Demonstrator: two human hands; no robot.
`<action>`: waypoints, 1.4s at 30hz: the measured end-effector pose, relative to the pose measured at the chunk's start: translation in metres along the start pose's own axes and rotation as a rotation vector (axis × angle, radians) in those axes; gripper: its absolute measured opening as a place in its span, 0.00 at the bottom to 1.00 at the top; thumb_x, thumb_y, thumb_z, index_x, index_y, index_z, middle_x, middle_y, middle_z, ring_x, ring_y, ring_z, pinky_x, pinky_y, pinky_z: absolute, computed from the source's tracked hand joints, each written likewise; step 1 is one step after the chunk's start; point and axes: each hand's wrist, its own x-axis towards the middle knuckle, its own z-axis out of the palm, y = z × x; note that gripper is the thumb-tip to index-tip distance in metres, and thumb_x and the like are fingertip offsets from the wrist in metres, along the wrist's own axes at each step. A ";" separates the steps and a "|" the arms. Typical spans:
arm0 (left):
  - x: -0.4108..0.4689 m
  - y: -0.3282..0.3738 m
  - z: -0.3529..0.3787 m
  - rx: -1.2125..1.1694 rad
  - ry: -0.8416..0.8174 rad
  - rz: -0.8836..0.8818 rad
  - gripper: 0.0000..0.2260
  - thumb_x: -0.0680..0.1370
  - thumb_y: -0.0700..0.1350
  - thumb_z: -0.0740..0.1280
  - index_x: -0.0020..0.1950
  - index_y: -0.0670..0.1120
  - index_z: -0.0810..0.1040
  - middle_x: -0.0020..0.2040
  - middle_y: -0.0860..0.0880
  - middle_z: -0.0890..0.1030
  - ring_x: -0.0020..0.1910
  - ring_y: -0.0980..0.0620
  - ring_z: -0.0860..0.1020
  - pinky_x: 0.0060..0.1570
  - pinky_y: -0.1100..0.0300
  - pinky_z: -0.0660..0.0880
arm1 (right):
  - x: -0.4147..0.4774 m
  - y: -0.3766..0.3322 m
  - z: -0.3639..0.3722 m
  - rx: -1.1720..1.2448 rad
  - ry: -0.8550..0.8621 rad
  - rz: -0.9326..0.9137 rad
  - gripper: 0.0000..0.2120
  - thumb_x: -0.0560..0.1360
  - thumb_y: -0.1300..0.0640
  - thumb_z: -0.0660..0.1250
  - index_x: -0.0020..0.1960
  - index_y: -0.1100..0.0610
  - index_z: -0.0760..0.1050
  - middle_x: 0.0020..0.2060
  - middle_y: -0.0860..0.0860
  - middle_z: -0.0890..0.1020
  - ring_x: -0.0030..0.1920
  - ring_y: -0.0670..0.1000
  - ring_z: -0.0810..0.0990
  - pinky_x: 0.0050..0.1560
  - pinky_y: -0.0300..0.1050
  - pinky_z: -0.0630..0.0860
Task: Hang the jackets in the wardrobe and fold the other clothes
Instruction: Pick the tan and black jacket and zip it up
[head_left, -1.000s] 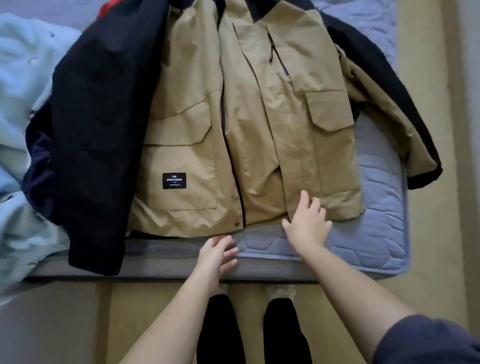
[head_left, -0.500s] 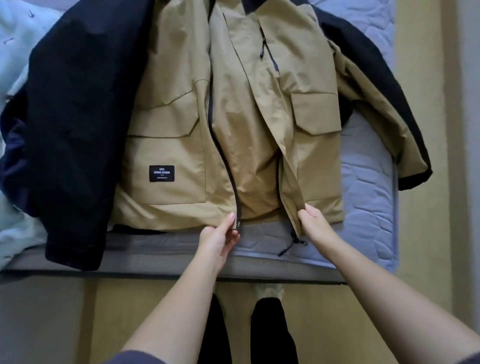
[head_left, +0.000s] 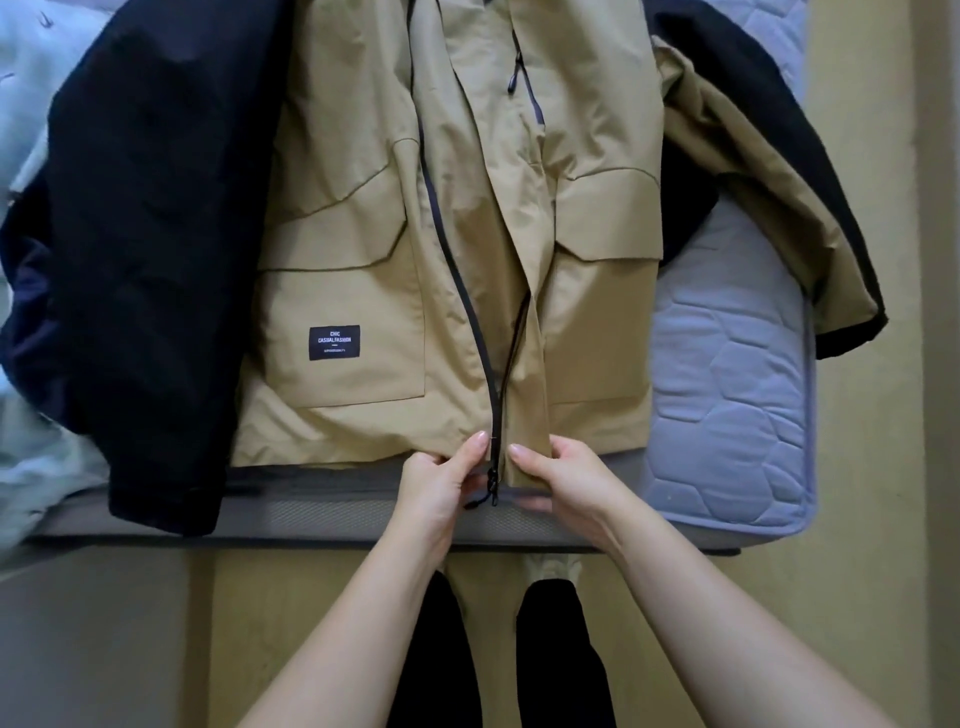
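Observation:
A tan jacket (head_left: 363, 291) with black sleeves and a small black label lies front-up on the bed, its hem at the near edge. Its black zipper (head_left: 470, 306) runs open down the middle, and the two front panels meet at the bottom. My left hand (head_left: 441, 488) pinches the hem of the left panel beside the zipper end. My right hand (head_left: 558, 480) grips the bottom of the right panel, thumb on top. The zipper pull and a short cord hang between my two hands.
A blue quilted mattress pad (head_left: 727, 395) covers the bed on the right. Pale blue-green fabric (head_left: 31, 431) lies bunched at the left. The grey bed edge (head_left: 322, 514) runs across below the hem. My legs stand on the yellowish floor (head_left: 883, 571).
Both hands went from reaching flat toward the hem to gripping the two front panels, then drew them together at the zipper's bottom end. The view moved closer to the jacket.

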 end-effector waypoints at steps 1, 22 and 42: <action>0.000 0.000 0.000 -0.009 -0.030 -0.001 0.06 0.76 0.41 0.68 0.46 0.37 0.82 0.43 0.42 0.84 0.42 0.48 0.83 0.44 0.58 0.78 | -0.002 0.000 0.000 0.045 0.005 0.085 0.07 0.77 0.57 0.66 0.55 0.55 0.78 0.54 0.55 0.82 0.55 0.56 0.80 0.54 0.56 0.76; -0.025 0.024 -0.006 0.220 -0.063 0.191 0.04 0.74 0.38 0.70 0.41 0.38 0.81 0.29 0.49 0.80 0.27 0.57 0.76 0.31 0.67 0.73 | -0.038 0.001 0.021 0.608 0.088 -0.098 0.11 0.69 0.71 0.66 0.51 0.68 0.74 0.38 0.57 0.83 0.35 0.50 0.83 0.32 0.37 0.79; -0.052 0.036 -0.002 0.145 -0.061 0.469 0.05 0.72 0.34 0.71 0.39 0.43 0.83 0.38 0.50 0.85 0.40 0.55 0.83 0.41 0.66 0.76 | -0.060 -0.017 0.052 0.761 0.220 -0.151 0.06 0.73 0.71 0.65 0.44 0.63 0.77 0.33 0.52 0.83 0.31 0.46 0.81 0.29 0.33 0.76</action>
